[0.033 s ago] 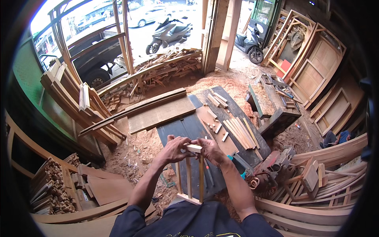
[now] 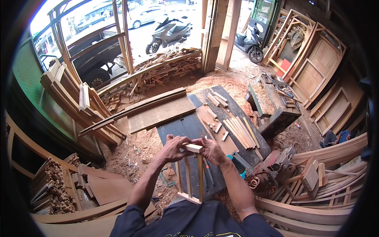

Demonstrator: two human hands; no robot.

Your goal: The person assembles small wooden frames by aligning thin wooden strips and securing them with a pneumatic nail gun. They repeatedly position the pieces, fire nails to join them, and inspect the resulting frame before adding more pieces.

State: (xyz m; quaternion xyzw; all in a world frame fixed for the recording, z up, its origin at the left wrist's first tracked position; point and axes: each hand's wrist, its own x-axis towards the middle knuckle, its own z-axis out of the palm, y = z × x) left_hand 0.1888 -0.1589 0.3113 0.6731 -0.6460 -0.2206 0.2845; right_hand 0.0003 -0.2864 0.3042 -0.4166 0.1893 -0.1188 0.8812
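Both hands are closed on a short pale wooden crosspiece [image 2: 193, 148] in front of my chest. My left hand [image 2: 175, 149] grips its left part, thumb and fingers around it. At its right end my right hand [image 2: 213, 151] pinches it, some fingertips hidden behind the wood. Below the crosspiece stand slim wooden uprights [image 2: 189, 179], joined at the bottom by a pale rail [image 2: 189, 198]. Together they look like a small slatted frame. Whether the crosspiece is fully seated on the uprights I cannot tell.
Beyond my hands a dark workbench [image 2: 173, 130] carries pale wood strips [image 2: 239, 133], short blocks [image 2: 218, 127] and a wide panel [image 2: 162, 112]. Red machinery [image 2: 270, 170] stands to the right. Stacked timber [image 2: 55, 189] lies at left. A person [image 2: 335, 138] is low at far right.
My hands stay nearly in place on the crosspiece; its front face shows slightly more, and my right fingers have shifted a little. Outside, a pale car has moved left.
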